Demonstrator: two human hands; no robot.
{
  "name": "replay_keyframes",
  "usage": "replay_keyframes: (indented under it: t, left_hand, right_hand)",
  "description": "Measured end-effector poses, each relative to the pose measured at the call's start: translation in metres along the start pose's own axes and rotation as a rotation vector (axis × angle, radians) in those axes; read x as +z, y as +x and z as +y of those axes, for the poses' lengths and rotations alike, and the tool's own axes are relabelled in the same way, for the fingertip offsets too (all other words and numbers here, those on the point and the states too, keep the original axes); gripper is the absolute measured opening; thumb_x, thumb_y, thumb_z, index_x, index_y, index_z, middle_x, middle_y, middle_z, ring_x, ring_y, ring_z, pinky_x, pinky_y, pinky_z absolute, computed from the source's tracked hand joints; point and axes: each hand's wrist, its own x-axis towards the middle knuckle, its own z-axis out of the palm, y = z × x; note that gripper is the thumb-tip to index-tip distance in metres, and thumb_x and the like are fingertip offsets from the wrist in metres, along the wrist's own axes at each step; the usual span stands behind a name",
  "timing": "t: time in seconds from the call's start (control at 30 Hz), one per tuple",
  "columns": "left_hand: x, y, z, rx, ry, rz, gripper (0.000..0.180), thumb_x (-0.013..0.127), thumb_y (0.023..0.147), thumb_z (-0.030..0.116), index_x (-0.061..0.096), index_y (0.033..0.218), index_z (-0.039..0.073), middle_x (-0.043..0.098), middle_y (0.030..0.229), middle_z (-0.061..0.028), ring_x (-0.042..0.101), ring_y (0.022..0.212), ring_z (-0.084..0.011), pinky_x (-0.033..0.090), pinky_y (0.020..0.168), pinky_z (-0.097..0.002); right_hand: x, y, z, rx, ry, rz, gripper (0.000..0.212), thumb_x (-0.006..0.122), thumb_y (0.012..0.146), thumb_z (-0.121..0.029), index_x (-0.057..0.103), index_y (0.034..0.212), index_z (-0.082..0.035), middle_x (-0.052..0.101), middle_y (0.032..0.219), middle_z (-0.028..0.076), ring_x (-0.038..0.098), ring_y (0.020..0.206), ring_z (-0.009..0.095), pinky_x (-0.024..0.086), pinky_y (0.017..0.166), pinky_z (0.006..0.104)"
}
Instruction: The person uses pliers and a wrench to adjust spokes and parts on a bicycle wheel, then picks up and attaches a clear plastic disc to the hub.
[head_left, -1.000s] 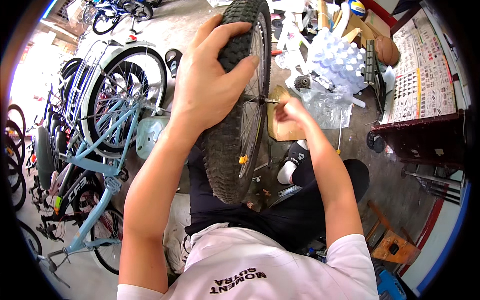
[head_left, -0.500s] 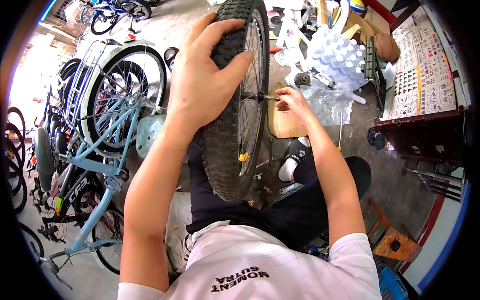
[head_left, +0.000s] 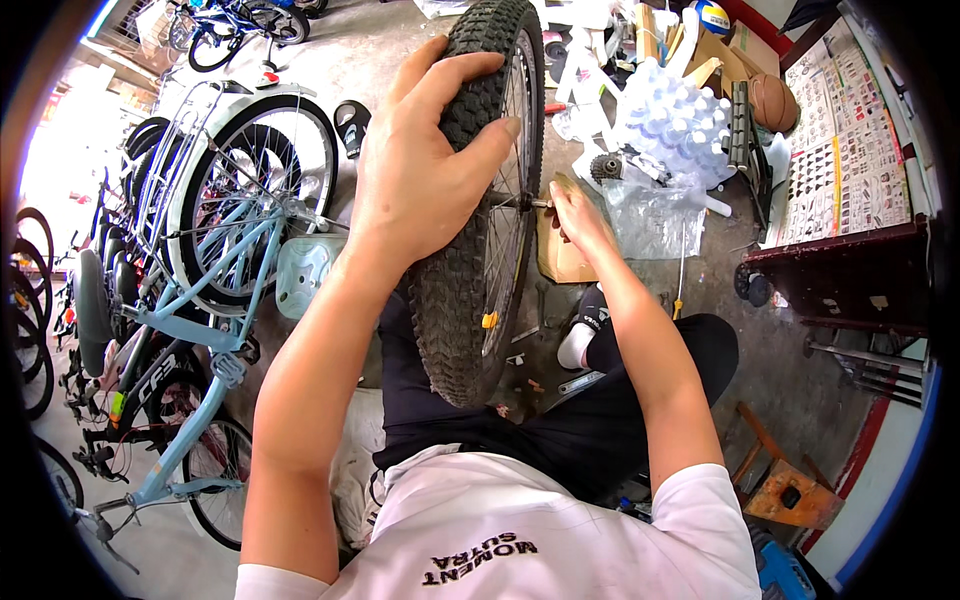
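Observation:
My left hand (head_left: 420, 180) wraps over the top of a bicycle wheel's knobby black tyre (head_left: 447, 320), thumb toward the spokes and fingers across the tread. The wheel stands upright in front of me, its lower part between my legs. On its right side, the fingers of my right hand (head_left: 582, 222) are closed at the end of the thin metal axle (head_left: 540, 203), which juts from the hub. These fingers are fairly straight, and their inner side is partly hidden. An orange reflector (head_left: 490, 320) sits among the spokes.
A piece of cardboard (head_left: 568, 255) lies under my right hand, with a cog cassette (head_left: 606, 167) and plastic bag (head_left: 655, 220) beyond. A yellow-handled screwdriver (head_left: 679, 305) lies right. Left stand a light-blue bicycle (head_left: 190, 330) and a pale blue stool (head_left: 303, 275). A wooden stool (head_left: 795, 490) is lower right.
My right hand has shifted slightly left and down at the axle, its fingers straighter than before. My left hand and the wheel have moved slightly right in view.

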Motion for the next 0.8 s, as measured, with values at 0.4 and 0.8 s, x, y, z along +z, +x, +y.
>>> replay_keyframes:
  t: [0.4,0.8]
  left_hand:
    - [-0.017,-0.004,-0.041,-0.361,-0.821,0.104,0.041,0.063,0.1,0.024,0.06,0.134,0.001,0.061,0.136,-0.0144,0.06,0.121,-0.0207,0.047,0.102,-0.0354]
    - [0.116,-0.121,-0.236,-0.191,0.112,-0.459,0.036,0.061,0.099,0.014,0.059,0.132,0.0,0.07,0.101,-0.018,0.069,0.09,-0.0302,0.056,0.081,-0.0403]
  right_hand:
    - [0.007,-0.031,-0.011,-0.279,0.272,0.077,0.023,0.068,0.095,-0.022,0.067,0.109,-0.004,0.072,0.094,0.007,0.068,0.077,0.016,0.054,0.069,0.0307]
    - [0.012,-0.034,-0.009,-0.439,0.046,0.192,0.022,0.065,0.097,-0.023,0.065,0.108,-0.005,0.072,0.1,0.012,0.071,0.092,0.027,0.054,0.08,0.0371]
